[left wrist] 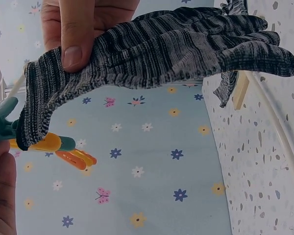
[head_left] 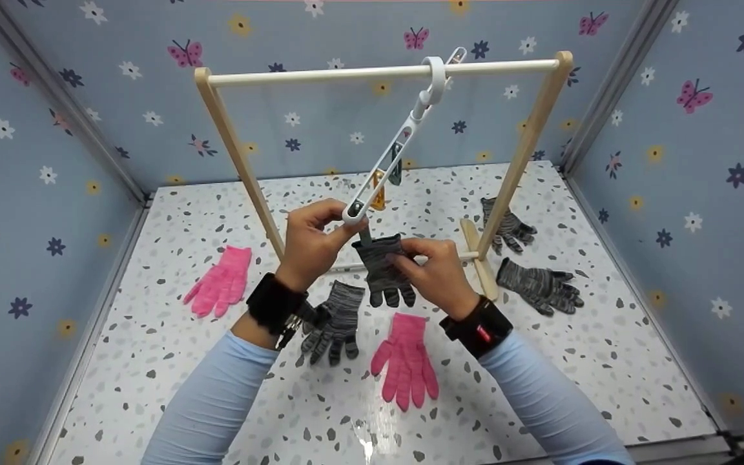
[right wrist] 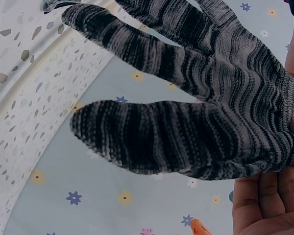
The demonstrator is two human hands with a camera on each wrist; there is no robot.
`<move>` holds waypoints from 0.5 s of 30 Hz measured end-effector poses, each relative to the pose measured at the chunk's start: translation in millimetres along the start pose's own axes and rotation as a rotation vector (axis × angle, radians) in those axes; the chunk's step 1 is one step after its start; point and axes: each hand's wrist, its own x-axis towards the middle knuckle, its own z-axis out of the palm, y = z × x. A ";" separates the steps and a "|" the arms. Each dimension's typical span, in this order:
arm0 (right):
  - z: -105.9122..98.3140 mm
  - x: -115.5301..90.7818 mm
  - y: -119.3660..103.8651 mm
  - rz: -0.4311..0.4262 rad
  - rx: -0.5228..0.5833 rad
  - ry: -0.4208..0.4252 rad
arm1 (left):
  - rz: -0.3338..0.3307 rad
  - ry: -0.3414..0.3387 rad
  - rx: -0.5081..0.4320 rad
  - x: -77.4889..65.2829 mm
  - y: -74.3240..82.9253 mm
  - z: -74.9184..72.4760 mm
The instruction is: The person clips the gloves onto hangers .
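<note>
My left hand pinches a green clip at the near end of a white clip hanger. Fingers of my right hand grip a grey-and-black striped knit glove near its cuff. The glove hangs fingers down below the hanger, and its cuff edge is right at the green clip. Seen from the left wrist, the right thumb presses flat on the striped knit. An orange clip and another dark green clip dangle farther along the hanger.
The hanger hooks over the rod of a wooden rack. On the speckled table lie pink gloves at left and front. Striped gloves lie near the left wrist and at right, with another behind.
</note>
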 end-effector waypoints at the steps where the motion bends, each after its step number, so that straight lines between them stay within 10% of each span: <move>1: 0.2 0.3 -0.4 -0.001 0.003 0.001 | 0.000 0.000 -0.001 -0.1 0.0 0.0; 15: 0.9 5.6 -7.7 -0.028 0.021 0.001 | 0.005 -0.005 -0.021 -0.6 -0.6 -0.2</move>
